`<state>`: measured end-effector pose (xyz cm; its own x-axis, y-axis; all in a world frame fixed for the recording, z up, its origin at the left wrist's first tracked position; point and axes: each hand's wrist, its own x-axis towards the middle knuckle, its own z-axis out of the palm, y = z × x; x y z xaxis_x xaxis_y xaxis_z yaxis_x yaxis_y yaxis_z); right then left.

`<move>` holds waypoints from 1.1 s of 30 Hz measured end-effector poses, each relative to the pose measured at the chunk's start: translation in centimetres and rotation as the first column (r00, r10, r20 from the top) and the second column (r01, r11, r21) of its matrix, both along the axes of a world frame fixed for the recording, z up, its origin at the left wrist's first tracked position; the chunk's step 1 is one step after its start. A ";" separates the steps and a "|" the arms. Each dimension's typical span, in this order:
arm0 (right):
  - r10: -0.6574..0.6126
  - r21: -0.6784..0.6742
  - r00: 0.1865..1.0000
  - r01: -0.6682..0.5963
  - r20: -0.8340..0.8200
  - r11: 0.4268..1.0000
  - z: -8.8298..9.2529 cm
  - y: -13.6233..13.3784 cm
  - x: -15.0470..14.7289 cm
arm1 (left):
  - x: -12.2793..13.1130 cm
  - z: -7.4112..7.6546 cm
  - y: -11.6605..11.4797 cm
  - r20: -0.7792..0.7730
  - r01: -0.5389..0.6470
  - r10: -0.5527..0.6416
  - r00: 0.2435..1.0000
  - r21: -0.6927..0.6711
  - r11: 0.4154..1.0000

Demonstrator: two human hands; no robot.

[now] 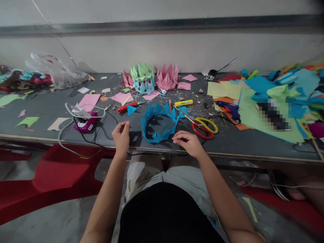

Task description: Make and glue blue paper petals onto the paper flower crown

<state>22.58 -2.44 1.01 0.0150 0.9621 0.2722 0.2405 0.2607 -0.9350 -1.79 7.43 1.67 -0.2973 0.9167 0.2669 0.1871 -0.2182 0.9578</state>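
A blue folded-paper crown (146,135) with pointed tips lies as a ring on the table in front of me. To the left of it is my left hand (121,137), fingers bent and tips pressed together; whatever they hold, if anything, is too small to make out. My right hand (187,142) is at the crown's right side, its fingers stretched out and slightly apart, holding nothing visible. Scissors with red and yellow handles (202,128) lie just beyond it. A yellow glue stick (183,103) and a loose blue paper triangle (131,109) are behind the crown.
Finished green (142,71), pink (167,77) and light-blue (143,87) paper crowns stand at the back. A red-handled cutter (126,107) lies nearby. On the left is a purple power strip (87,124) with cables; on the right, a blue glue gun (230,109) and coloured paper (253,104).
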 end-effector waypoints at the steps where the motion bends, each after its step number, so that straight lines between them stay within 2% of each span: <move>1: -0.006 0.002 1.000 0.006 -0.001 1.000 0.0 0.0 0.0 | 0.0 0.0 0.0 0.005 0.000 0.000 1.000 0.001 1.000; 5: -0.025 0.013 1.000 0.025 0.004 1.000 0.0 0.0 -0.1 | -0.1 -0.2 0.1 0.017 0.003 -0.003 1.000 0.002 1.000; 12: 0.017 0.023 0.998 -0.019 0.059 1.000 0.1 0.0 -0.1 | 0.0 -0.2 0.1 0.035 0.004 -0.005 0.999 0.005 1.000; 20: -0.019 0.005 0.998 0.018 0.056 1.000 0.0 0.0 -0.1 | 0.0 -0.2 0.1 0.042 -0.002 0.001 0.999 0.005 1.000; 29: -0.004 -0.114 1.000 0.001 -0.025 0.994 -0.5 -0.1 -0.1 | 0.0 -0.2 0.1 0.034 -0.008 0.008 0.999 0.007 1.000; 33: -0.009 -0.122 0.999 0.003 -0.052 0.992 -0.5 -0.1 -0.1 | 0.0 -0.2 0.1 0.027 -0.012 0.012 1.000 0.003 1.000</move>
